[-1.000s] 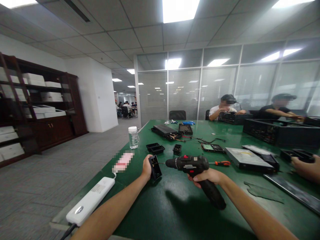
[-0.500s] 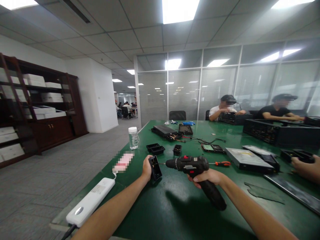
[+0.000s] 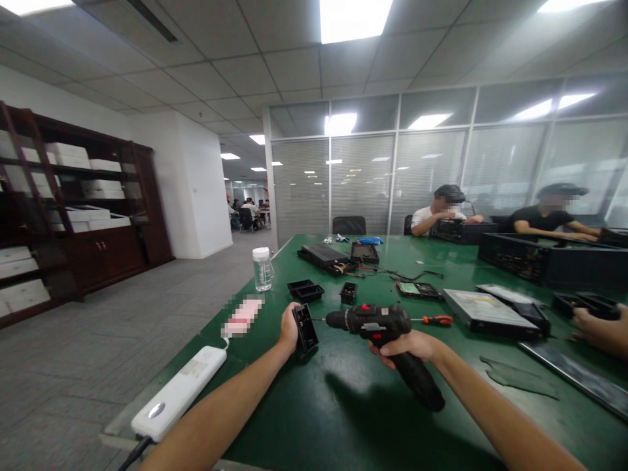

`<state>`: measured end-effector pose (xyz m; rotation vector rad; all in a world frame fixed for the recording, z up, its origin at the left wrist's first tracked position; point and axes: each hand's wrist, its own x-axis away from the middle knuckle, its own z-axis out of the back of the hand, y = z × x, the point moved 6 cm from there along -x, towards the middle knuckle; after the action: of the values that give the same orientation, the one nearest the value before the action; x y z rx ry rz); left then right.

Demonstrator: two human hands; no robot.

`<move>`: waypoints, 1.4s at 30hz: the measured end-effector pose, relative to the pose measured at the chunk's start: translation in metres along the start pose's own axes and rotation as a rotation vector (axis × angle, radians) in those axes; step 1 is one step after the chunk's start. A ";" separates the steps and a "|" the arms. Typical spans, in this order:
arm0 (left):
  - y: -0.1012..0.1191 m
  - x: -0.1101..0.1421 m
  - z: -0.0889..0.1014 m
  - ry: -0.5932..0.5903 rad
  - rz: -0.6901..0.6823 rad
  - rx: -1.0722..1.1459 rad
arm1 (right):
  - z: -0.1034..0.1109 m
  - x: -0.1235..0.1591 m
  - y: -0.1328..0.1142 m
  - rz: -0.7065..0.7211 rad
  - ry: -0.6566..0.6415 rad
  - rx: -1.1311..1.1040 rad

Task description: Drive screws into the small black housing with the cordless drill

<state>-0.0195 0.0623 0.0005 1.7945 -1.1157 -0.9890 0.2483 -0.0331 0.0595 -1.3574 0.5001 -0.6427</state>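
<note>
My left hand (image 3: 289, 328) is closed on the side of a small black plastic tray (image 3: 306, 327), tilted up with its hollow side facing right. Small bits show inside it, too small to name. In my right hand (image 3: 409, 347) is a black cordless drill (image 3: 370, 320), gripped round its handle and pointing left. Its thin bit reaches to the tray; whether the tip touches anything there I cannot tell. Beyond my hands lie more black trays (image 3: 305, 290) and a single small black tray (image 3: 348, 292). A screwdriver with an orange and black handle (image 3: 437, 320) lies behind the drill.
A white power strip (image 3: 181, 392) and a clear bottle (image 3: 262, 269) stand along the left edge of the green table (image 3: 275, 418). To the right are a metal-topped drive (image 3: 490, 314), a black computer case (image 3: 544, 258) and another person's hand (image 3: 601, 327) holding a black part. Two people sit opposite.
Hardly anything differs. The black tray in my left hand is turned very slightly, and the drill stays at its mouth. The whole view has shifted a few pixels.
</note>
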 end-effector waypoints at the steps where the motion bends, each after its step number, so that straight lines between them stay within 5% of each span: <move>1: 0.000 0.000 0.000 -0.002 -0.010 -0.004 | -0.001 0.000 0.000 0.001 -0.006 -0.005; 42: 0.003 0.003 -0.002 -0.007 0.013 0.027 | -0.001 0.004 -0.001 -0.028 0.023 -0.038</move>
<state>-0.0174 0.0588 0.0032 1.8047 -1.1487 -0.9780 0.2498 -0.0367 0.0606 -1.3959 0.5149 -0.6758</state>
